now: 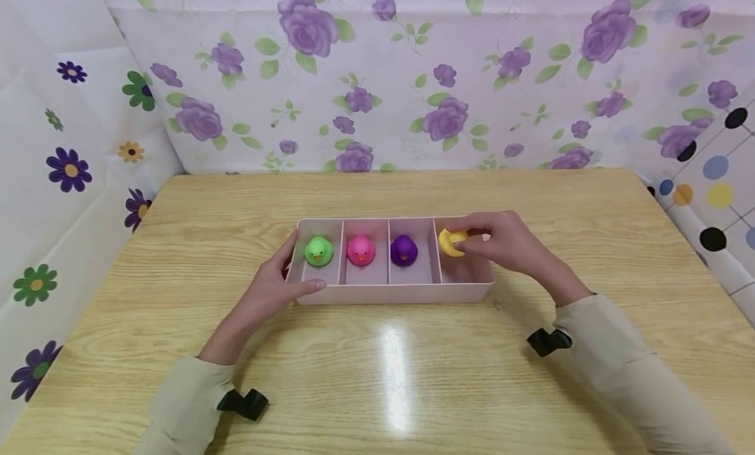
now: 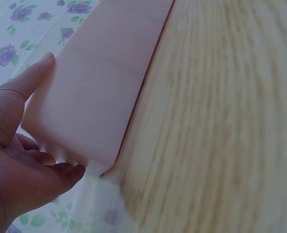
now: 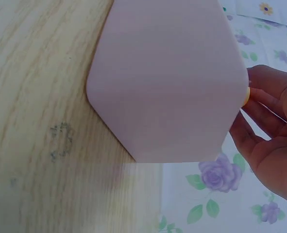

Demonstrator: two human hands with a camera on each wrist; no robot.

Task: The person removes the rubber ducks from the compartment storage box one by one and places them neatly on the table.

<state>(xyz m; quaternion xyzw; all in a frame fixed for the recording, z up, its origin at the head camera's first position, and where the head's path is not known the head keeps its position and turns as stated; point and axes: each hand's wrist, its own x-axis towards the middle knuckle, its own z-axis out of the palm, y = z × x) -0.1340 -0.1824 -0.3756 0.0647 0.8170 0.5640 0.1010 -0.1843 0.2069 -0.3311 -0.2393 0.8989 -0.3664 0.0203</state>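
A pale pink box [image 1: 395,294] with a row of compartments stands on the table. My left hand [image 1: 272,281] grips its left end, thumb along the front rim and fingers at the end wall. At the rightmost compartment, my right hand [image 1: 501,242] pinches a yellow rubber duck [image 1: 449,242] between thumb and fingers, tilted on its side. From left to right, the other compartments hold a green rubber duck [image 1: 319,251], a pink rubber duck [image 1: 361,250] and a purple rubber duck [image 1: 404,251]. In the right wrist view, the box wall [image 3: 167,87] hides most of the yellow duck.
The wooden table [image 1: 330,376] stretches around the box on all sides. Behind it hangs a floral sheet [image 1: 389,81], with patterned sheets to the left and right. Black wrist cameras [image 1: 244,404] are strapped at both cuffs.
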